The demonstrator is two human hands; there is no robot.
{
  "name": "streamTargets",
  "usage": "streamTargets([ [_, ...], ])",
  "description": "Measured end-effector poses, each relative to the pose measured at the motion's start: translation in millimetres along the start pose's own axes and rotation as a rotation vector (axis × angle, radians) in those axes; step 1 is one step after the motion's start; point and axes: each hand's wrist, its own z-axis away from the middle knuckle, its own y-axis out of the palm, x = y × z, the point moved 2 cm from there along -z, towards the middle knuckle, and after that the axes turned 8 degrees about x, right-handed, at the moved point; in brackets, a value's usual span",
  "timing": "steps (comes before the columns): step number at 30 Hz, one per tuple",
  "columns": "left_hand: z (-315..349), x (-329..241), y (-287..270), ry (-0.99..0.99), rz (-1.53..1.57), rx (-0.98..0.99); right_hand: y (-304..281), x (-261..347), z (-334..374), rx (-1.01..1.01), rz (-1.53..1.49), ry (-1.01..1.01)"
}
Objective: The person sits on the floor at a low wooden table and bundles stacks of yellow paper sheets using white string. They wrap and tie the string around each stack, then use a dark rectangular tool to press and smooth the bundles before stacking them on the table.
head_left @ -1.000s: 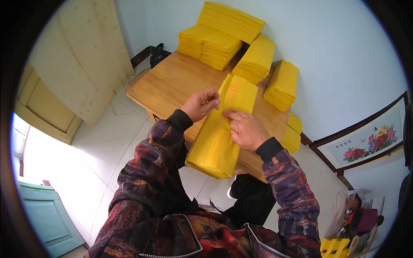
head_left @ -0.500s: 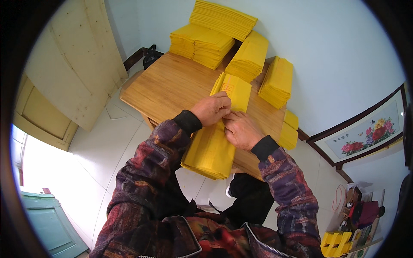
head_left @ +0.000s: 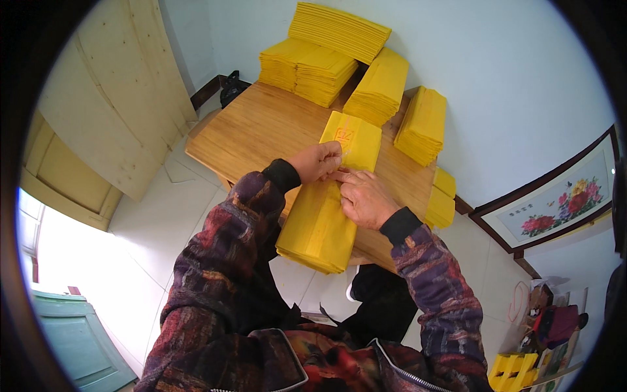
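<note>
A long bundle of folded yellow paper [head_left: 318, 222] with a red printed mark lies on the wooden table [head_left: 251, 130], its near end jutting past the table's edge. Both of my hands work above its middle. With thumb and fingers pinched together, my left hand [head_left: 318, 161] is over the bundle's left side; whatever is in the pinch is too small to make out. Just to its right, my right hand [head_left: 367, 197] rests on the paper with its fingers curled in, the index finger reaching toward the left hand. Its fingertips are partly hidden.
Along the table's back stand several yellow paper stacks [head_left: 324, 65], with one more [head_left: 421, 127] at the right and a smaller one [head_left: 441, 199] at the right edge. A framed flower picture [head_left: 552, 202] leans by the wall. Wooden boards [head_left: 108, 85] stand at left.
My left hand has drawn slightly left, away from the right hand, which stays almost in place. The loose-looking left edge at the bundle's far end now lies flatter.
</note>
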Motion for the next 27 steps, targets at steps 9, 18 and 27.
streamTargets([
  [9, -9.9, -5.9, 2.1, -0.131, -0.031, -0.021, 2.5, -0.5, 2.0, -0.053, -0.010, -0.025],
  [18, -6.2, 9.4, 27.3, 0.085, -0.057, -0.266, 6.5, -5.7, 2.2, -0.075, -0.050, -0.016],
  [27, -8.4, -3.8, 33.8, 0.185, -0.415, -0.257, 1.4, -12.5, 13.4, -0.070, -0.408, 0.101],
])
